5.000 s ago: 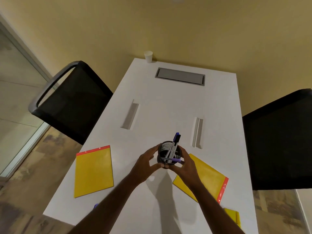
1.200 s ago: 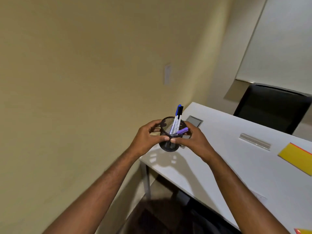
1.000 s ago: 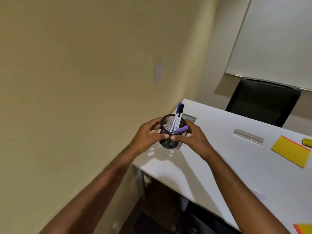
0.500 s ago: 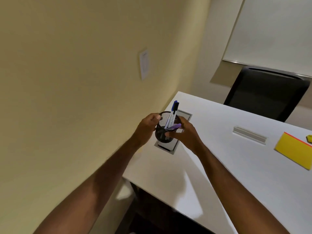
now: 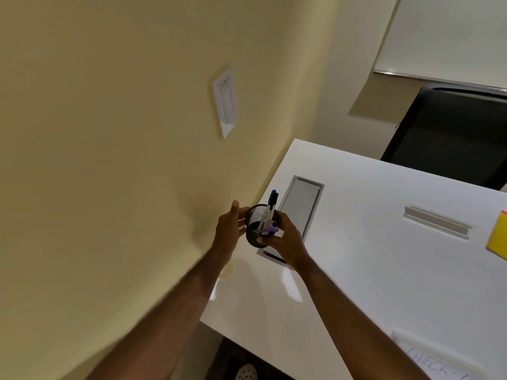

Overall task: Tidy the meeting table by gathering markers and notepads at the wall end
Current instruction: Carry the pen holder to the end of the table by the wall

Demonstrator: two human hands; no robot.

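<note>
Fingers (image 5: 277, 237) of the right hand (image 5: 285, 239) wrap the near-right side of a black mesh pen cup (image 5: 259, 231), clamped on it. The left hand (image 5: 229, 229) sits on the cup's left side, thumb raised and fingers spread loosely; whether it grips or only touches cannot be told. Markers (image 5: 270, 212) stand in the cup, one with a blue cap uppermost, and a purple one lies across the rim. The cup is at the wall end of the white counter (image 5: 384, 270), over the near end of a grey cable hatch (image 5: 300, 204). Farther right lie a grey strip (image 5: 436, 224) and a yellow notepad (image 5: 498, 237) at the picture's edge. A black chair (image 5: 452, 133) stands on the far side.
</note>
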